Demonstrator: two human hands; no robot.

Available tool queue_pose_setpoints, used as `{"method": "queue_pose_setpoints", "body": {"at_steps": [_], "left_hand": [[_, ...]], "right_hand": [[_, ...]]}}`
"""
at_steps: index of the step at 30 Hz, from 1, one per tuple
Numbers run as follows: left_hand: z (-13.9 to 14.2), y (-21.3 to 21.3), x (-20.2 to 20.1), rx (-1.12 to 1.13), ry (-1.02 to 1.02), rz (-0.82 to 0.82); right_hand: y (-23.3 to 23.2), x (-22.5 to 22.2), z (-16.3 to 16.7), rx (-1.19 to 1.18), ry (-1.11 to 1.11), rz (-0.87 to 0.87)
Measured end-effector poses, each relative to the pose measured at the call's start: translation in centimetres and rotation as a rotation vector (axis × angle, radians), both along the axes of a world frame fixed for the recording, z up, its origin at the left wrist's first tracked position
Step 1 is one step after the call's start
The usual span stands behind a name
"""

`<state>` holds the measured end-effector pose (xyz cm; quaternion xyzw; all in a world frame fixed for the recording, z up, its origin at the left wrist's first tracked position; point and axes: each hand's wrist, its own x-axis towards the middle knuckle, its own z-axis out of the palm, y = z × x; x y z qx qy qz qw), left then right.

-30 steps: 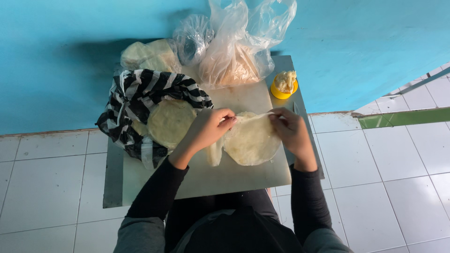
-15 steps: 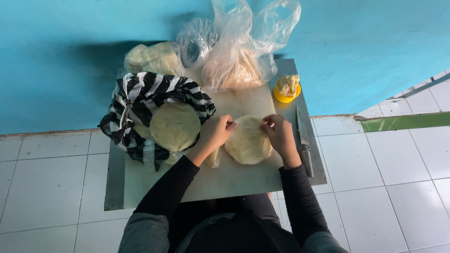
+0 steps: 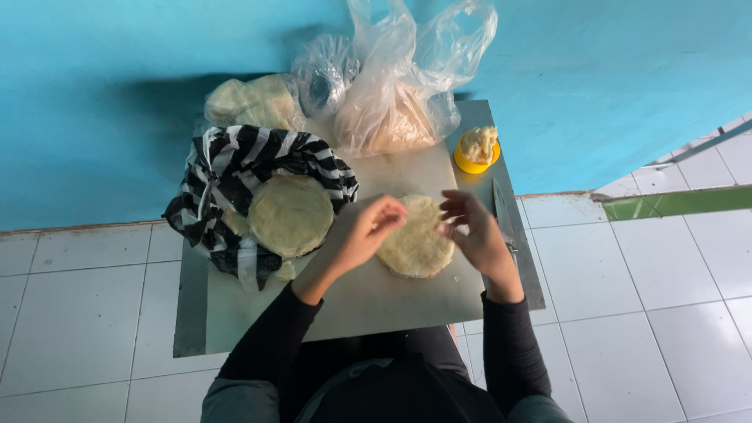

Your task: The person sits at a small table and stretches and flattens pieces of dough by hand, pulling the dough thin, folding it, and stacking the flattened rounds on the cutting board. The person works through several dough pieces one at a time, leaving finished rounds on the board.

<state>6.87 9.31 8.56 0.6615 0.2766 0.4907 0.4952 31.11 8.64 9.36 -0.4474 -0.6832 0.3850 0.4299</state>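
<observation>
Hands: left hand point(image 3: 374, 231) and right hand point(image 3: 470, 231) have drawn closer, fingers loosely curled, gripping nothing | flatbread point(image 3: 415, 237): a second ago stretched wide between them, now a smaller round flat on the tabletop point(image 3: 368, 301) under both hands | stack of flatbreads point(image 3: 291, 215) on striped cloth point(image 3: 235, 168) beside left hand | knife point(image 3: 503, 218), yellow cup point(image 3: 476, 150) beyond right.
</observation>
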Motion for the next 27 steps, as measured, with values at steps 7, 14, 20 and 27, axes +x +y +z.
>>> {"method": "queue_pose_setpoints", "body": {"at_steps": [7, 14, 20, 27], "left_hand": [[5.6, -1.3, 0.8, 0.265, 0.098, -0.126], [5.5, -1.0, 1.6, 0.18, 0.015, -0.203], [2.1, 1.8, 0.3, 0.068, 0.13, -0.059], [-1.7, 6.5, -0.3, 0.054, 0.168, 0.107]], "right_hand": [[-1.5, -1.8, 1.2, -0.438, 0.578, 0.444], [-0.5, -1.2, 0.6, -0.389, 0.528, 0.413], [1.3, 1.6, -0.3, -0.342, 0.606, 0.132], [4.7, 2.0, 0.1, 0.053, 0.204, -0.06]]}}
